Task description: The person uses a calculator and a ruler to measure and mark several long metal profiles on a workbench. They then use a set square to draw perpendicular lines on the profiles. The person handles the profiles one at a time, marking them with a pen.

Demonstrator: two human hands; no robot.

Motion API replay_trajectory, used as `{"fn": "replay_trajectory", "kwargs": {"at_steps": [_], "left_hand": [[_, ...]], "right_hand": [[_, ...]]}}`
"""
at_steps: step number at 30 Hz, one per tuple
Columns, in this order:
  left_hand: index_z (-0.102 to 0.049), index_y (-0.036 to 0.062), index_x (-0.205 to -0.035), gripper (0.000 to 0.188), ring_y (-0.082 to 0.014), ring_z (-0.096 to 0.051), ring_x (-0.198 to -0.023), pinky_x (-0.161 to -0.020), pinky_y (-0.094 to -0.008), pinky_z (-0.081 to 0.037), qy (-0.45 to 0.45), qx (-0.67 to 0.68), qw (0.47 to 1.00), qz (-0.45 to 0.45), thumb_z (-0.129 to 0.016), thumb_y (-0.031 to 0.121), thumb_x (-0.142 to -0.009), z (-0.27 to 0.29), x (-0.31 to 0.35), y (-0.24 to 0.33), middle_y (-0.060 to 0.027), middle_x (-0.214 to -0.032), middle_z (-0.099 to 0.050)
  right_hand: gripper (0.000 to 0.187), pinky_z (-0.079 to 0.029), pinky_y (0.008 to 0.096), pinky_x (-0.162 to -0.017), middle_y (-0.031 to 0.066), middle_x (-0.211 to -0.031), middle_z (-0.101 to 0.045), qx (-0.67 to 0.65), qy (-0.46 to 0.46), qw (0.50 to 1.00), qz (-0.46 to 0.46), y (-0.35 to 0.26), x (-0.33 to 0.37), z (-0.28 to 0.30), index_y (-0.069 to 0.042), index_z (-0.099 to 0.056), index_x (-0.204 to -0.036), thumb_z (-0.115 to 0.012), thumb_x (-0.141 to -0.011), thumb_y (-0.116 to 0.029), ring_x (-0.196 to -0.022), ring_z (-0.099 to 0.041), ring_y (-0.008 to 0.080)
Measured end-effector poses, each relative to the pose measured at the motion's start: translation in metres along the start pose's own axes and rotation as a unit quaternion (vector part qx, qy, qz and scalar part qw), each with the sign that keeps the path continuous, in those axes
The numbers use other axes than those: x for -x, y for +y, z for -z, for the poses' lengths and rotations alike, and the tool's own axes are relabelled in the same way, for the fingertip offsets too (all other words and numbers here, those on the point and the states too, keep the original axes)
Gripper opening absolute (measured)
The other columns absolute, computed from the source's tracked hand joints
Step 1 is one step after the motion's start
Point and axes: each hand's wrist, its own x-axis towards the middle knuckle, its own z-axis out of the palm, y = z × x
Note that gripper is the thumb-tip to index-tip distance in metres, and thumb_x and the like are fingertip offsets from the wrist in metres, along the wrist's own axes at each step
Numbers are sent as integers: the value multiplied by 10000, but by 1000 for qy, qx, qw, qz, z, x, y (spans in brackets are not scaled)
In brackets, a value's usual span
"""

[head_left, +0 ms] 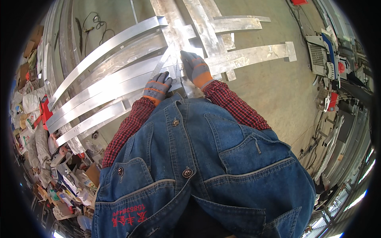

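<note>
floor (274, 89): grey-green | left: heaped clutter (41, 142) | lower right: bright light streaks (356, 200)

Metal-fabrication workshop, identified by long flat silver metal strips (99, 87), a boxy white-and-blue machine with a vented panel (317, 56) and a bare grey-beige floor (274, 87)

Dark cable (89, 29) on greenish-grey floor (274, 91)

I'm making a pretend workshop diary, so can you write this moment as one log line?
left grip: gloved, over metal strips | right grip: gloved, farther forward, hold unclear | red object: by strips' left ends
</note>
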Motion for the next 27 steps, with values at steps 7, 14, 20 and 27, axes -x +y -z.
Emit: {"fn": "replay_trajectory", "kwargs": {"at_steps": [7, 14, 20, 27], "left_hand": [[-701, 145, -1360, 412, -414, -602, -1415, -1133, -523, -545, -6, -3, 1000, -3, -751, 342, -1002, 3, 2, 1, -179, -1560, -621], [-648, 176, -1467, 445, -388, -532, -1514, -1190, -510, -527, -66, 2, 998, 13, -658, 204, -1023, 10, -1, 3, -173, -1671, -524], [-654, 164, -1452, 429, -377, -538, -1511, -1171, -508, -547, -67, -1, 998, 12, -648, 198, -1024, 13, -1, 4, -167, -1657, -544], [-708, 144, -1387, 459, -403, -609, -1411, -1123, -510, -557, -8, -13, 1000, -10, -769, 340, -977, 3, 0, -1, -171, -1575, -615]], "right_hand": [[436, -550, 510, -1091, 183, -1361, -717, -20, 6, 1000, 18, 3, -2, -1, -160, -644, -1508, -591, -1077, -193, -1260, -660, 424], [442, -541, 499, -1117, 174, -1383, -709, -5, -22, 1000, -7, 2, -3, -2, -170, -639, -1516, -595, -1076, -191, -1286, -648, 415], [494, -537, 485, -1136, 163, -1431, -687, -5, -32, 999, 2, 3, -4, -2, -187, -606, -1551, -617, -1057, -170, -1303, -641, 407], [625, -521, 476, -1158, 188, -1424, -674, 41, -82, 996, 5, 17, -9, -15, -128, -572, -1574, -715, -966, -140, -1345, -607, 403]]}}
